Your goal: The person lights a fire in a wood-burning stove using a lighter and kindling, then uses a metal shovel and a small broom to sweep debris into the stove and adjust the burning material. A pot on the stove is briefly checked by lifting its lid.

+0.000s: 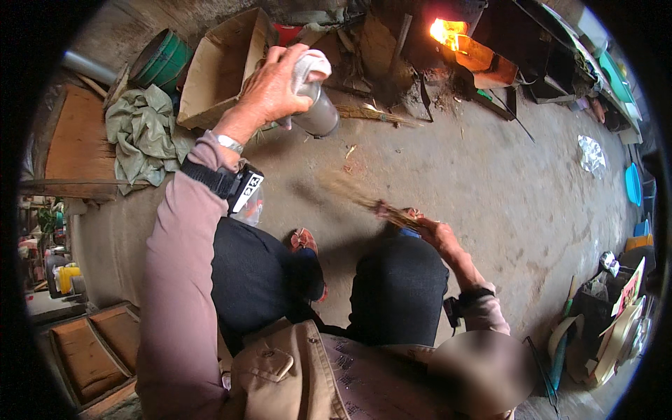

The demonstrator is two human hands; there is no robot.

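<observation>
At the upper left, my left hand (pixel 273 84) grips a grey cylindrical container (pixel 319 113), tilted above the concrete floor, with a whitish cloth (pixel 313 64) at its upper end. My right hand (pixel 438 236) is closed around the bound end of a small straw hand broom (pixel 388 209), right of centre and above my right knee. The broom's bristles point up and left and are blurred. Bits of straw and reddish debris (pixel 347 169) lie on the floor between the container and the broom.
Fire burns in a stove opening (pixel 449 34) at the top, beside a metal scoop-like tray (pixel 488 65). An open cardboard box (pixel 210 79), a green bucket (pixel 176 60) and a crumpled sack (pixel 142 131) stand upper left. Crumpled foil (pixel 591 155) lies at right; a broken wooden board (pixel 79 142) is far left.
</observation>
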